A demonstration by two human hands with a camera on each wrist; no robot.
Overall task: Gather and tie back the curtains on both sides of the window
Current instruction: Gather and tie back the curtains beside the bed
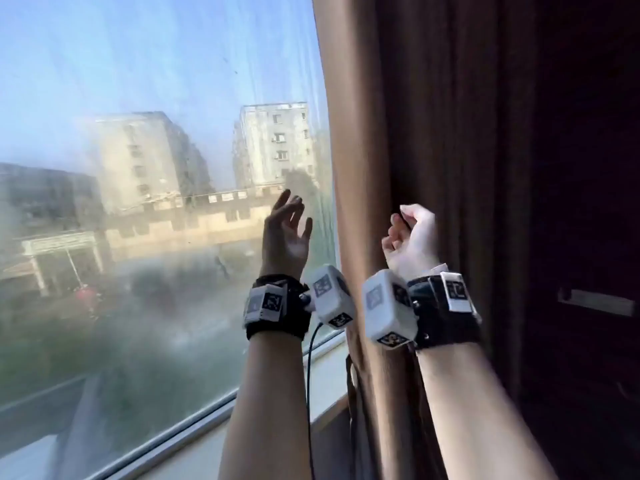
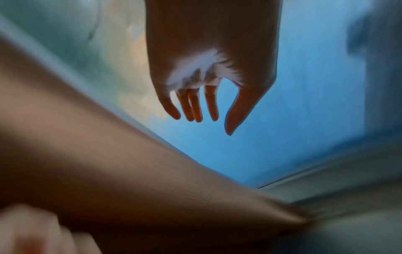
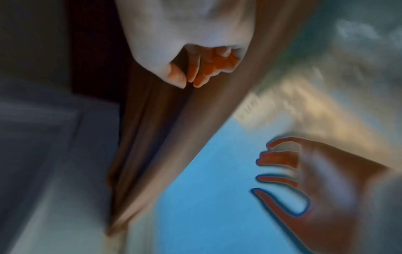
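Observation:
A brown curtain (image 1: 363, 168) hangs gathered in folds along the right edge of the window. My right hand (image 1: 408, 233) is raised in front of it with fingers curled. In the right wrist view the right hand (image 3: 187, 72) pinches a fold of the curtain (image 3: 163, 128) between thumb and fingertips. My left hand (image 1: 287, 230) is lifted in front of the glass, just left of the curtain's edge, fingers spread and holding nothing. The left wrist view shows the left hand (image 2: 195, 110) against blue sky, with the curtain (image 2: 108, 171) blurred across the lower left.
The window glass (image 1: 138, 168) fills the left of the head view, with a pale sill (image 1: 325, 368) below it. A dark panel with a light handle (image 1: 595, 303) stands right of the curtain. Thin dark cords (image 1: 351, 393) hang by the curtain's lower edge.

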